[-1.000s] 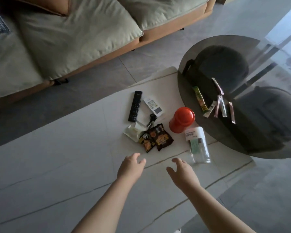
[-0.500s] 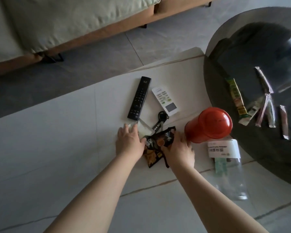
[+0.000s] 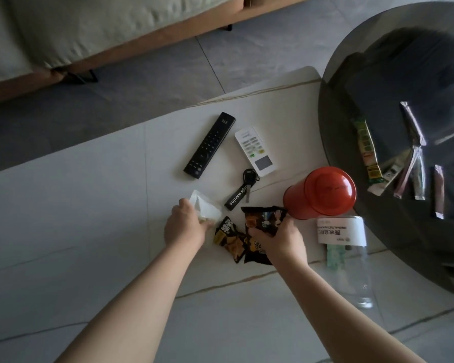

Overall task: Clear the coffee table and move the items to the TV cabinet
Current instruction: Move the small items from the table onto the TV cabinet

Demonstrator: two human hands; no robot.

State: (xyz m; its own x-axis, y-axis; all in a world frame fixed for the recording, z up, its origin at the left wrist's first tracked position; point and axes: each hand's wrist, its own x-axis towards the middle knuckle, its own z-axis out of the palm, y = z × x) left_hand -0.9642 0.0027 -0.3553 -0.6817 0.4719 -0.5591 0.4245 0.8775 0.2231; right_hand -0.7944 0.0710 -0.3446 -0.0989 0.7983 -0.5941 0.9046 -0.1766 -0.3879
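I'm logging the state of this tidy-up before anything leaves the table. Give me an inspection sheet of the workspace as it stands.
Surface: pale coffee table, thin veins; round dark glass table overlaps its right end.
Job's things: black remote, white remote, key with strap, red canister, clear bottle, dark snack packets, white packet.
Clutter: sachet sticks on the glass table.
Grips: left hand holds the white packet; right hand holds a dark packet.
Cables: nothing seen.
Surroundings: sofa, grey tiled floor.
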